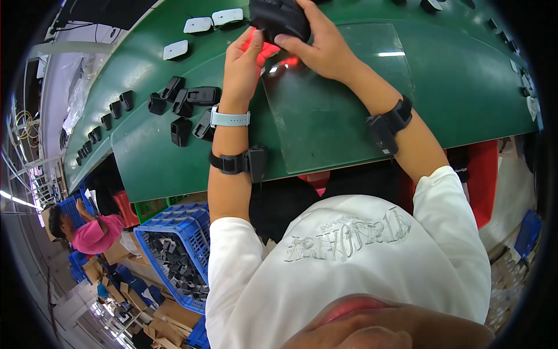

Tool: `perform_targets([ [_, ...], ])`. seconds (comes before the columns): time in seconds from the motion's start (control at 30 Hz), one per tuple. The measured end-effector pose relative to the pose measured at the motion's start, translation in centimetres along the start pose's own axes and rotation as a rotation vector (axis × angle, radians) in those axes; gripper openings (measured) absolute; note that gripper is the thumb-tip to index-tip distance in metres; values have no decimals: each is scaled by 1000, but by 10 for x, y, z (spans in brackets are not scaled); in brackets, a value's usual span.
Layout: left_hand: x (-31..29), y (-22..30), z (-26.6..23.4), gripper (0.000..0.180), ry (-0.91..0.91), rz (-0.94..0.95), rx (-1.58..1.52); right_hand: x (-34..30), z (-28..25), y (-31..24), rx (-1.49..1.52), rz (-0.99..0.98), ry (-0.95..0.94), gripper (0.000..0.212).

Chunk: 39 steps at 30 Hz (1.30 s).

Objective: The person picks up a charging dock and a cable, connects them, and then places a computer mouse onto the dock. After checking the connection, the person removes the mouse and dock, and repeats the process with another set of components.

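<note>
At the top edge, in front of me, is a black rounded plastic device (281,22); the frame cuts off its far end. My right hand (325,46) grips it from the right, thumb along its near side and fingers around its far side. My left hand (241,64) is closed at its lower left edge, thumb up against it. Red light falls on the left fingers and reflects in the clear sheet (337,104) below. Several small black plastic housings (181,103) lie beside my left forearm.
White-topped pieces (198,25) lie farther left on the green table (157,168). More black housings (115,109) line its left side, and small parts sit along the right. A blue crate (174,218) of dark parts stands lower left; a person in pink (96,235) is beyond. A red bin (482,180) is right.
</note>
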<state>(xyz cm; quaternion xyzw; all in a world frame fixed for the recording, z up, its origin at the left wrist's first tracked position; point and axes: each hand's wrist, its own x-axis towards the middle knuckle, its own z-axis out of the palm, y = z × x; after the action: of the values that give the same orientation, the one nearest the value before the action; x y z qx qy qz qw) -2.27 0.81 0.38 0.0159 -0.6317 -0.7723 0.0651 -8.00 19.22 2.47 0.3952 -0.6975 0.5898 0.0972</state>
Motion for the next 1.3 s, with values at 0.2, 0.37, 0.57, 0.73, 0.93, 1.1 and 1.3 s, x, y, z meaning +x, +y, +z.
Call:
perform_targets([
  [0.2, -4, 4, 6, 33, -72, -41, -231, -4, 3, -1, -7, -32, -24, 87],
  [0.37, -4, -3, -5, 33, -121, -61, -351, 3, 11, 16, -276, -521, 154, 86],
  [0.57, -4, -3, -8, 32, -135, -42, -416, 2, 12, 15, -247, -519, 154, 83],
  [0.73, -4, -1, -8, 31, -196, -19, -356, 7, 13, 23, -260, -590, 195, 84],
  [0.93, 4, 3, -7, 44, 55, 31, -262, -2, 1, -12, -139, -227, 87, 63],
  [1.1, 16, 0, -43, 56, 8, 89, -547, -14, 3, 2, -88, -35, -549, 64],
  [1.3, 13, 3, -30, 34, 57, 51, -516, -14, 0, 11, -89, -202, -719, 62],
])
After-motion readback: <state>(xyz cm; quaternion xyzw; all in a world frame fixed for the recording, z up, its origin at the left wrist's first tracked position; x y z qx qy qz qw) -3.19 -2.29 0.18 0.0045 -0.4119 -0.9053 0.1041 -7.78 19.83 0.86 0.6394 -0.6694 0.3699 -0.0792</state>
